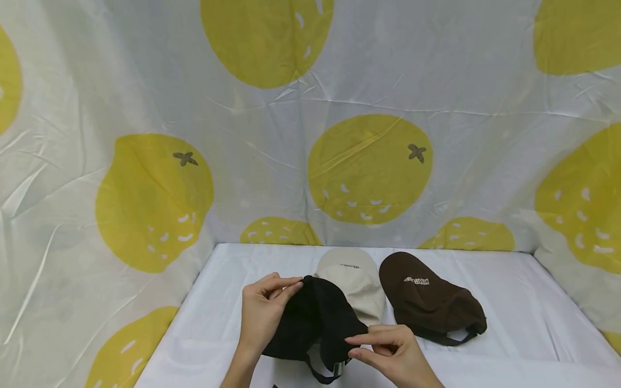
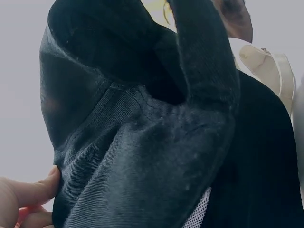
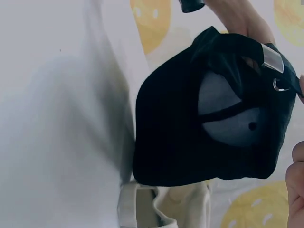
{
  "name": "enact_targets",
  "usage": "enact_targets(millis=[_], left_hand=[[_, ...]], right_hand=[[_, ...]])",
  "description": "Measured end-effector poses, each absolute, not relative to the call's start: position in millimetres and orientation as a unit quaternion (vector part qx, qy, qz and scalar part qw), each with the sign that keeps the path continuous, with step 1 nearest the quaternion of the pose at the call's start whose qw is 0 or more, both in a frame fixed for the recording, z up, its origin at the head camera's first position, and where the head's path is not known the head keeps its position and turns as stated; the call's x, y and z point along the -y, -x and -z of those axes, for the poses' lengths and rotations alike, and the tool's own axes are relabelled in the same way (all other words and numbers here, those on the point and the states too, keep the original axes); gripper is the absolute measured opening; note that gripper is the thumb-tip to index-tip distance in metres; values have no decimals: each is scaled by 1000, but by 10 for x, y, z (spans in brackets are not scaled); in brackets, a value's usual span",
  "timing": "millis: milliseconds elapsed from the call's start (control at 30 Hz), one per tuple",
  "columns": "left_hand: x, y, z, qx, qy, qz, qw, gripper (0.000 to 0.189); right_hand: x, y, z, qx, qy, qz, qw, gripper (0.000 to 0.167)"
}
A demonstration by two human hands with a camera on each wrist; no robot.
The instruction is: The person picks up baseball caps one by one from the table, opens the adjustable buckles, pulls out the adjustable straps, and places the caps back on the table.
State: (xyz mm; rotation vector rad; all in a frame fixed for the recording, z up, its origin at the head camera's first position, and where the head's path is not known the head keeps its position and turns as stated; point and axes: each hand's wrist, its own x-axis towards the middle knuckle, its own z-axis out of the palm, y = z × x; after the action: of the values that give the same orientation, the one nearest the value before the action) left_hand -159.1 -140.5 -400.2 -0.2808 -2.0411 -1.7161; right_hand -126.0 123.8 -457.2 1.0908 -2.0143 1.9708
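Note:
Both hands hold a black baseball cap (image 1: 335, 310) up over the front of the table. My left hand (image 1: 264, 310) pinches its upper left edge between thumb and fingers. At the cap's lower right edge, my right hand (image 1: 393, 350) grips the fabric close to the back strap. That strap carries a metal buckle (image 3: 272, 58), and the right wrist view looks through the opening into the cap's inside. In the left wrist view, the left thumb (image 2: 40, 190) presses against the stitched black cloth.
Behind the black cap lies a cream cap (image 1: 356, 280), partly covered by it. To its right rests a brown cap (image 1: 429, 302) with light lettering, brim pointing away. A white cloth (image 1: 524, 302) covers the table; a lemon-print curtain (image 1: 262, 161) hangs at the back and sides.

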Motion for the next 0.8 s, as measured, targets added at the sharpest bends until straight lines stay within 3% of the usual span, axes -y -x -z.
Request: enact_targets(millis=[333, 800], left_hand=[[1424, 1605, 4006, 739, 79, 630, 226, 13], [1444, 1621, 4023, 738, 61, 632, 229, 14]], right_hand=[[-1193, 1299, 4556, 655, -393, -640, 84, 28], [-1042, 1278, 4550, 646, -349, -678, 25, 19]])
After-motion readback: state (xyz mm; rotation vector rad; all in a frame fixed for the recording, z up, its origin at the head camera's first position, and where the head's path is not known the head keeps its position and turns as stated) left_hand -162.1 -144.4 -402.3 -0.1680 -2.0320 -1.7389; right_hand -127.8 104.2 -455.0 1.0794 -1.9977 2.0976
